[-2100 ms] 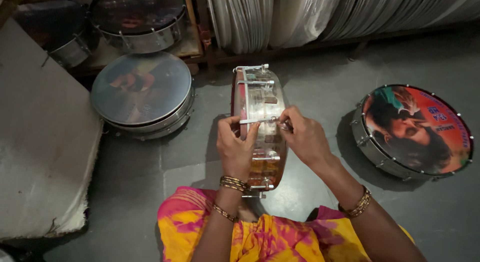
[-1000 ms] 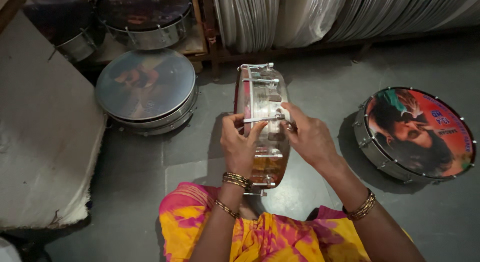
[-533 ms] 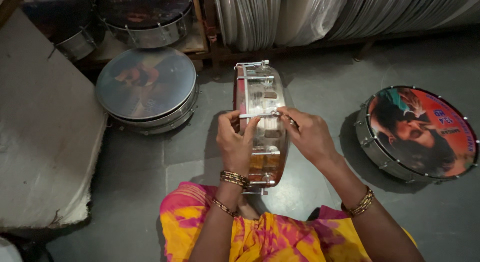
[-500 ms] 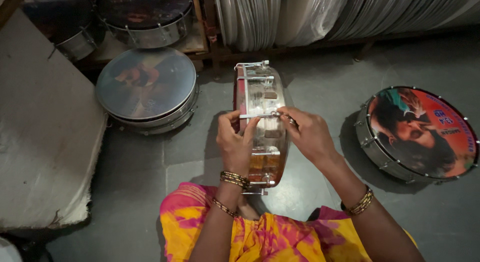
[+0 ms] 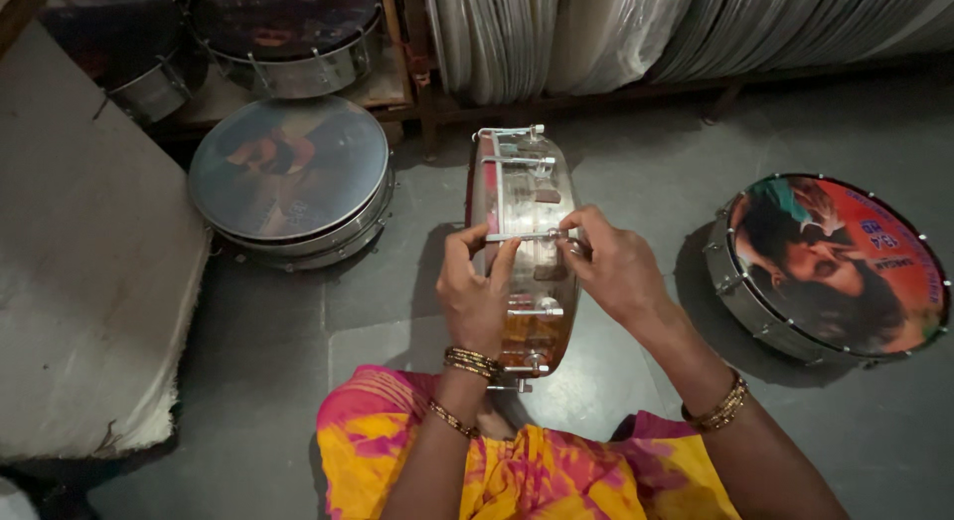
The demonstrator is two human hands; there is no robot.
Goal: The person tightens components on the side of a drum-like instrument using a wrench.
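A shiny metal frame drum (image 5: 527, 197) stands on its edge on the floor between my knees, its rim facing me. Silver tension rods (image 5: 517, 162) cross the shell. My left hand (image 5: 475, 291) grips the left side of the rim, thumb and fingers pinching the near end of one rod. My right hand (image 5: 613, 266) holds the other end of that same rod at the shell's right side, fingertips closed on its screw. Both wrists wear gold bangles. My pink and yellow garment (image 5: 517, 460) fills the bottom of the view.
A drum with a printed picture head (image 5: 830, 266) lies flat at the right. Stacked drums (image 5: 290, 177) lie at the left, more (image 5: 288, 33) on a low shelf behind. Wrapped drum hoops (image 5: 616, 33) line the back. A grey slab (image 5: 79, 242) lies at left.
Both hands stay on the same rod of the upright drum. My right fingers have shifted slightly at the rod's end; the drum has barely moved.
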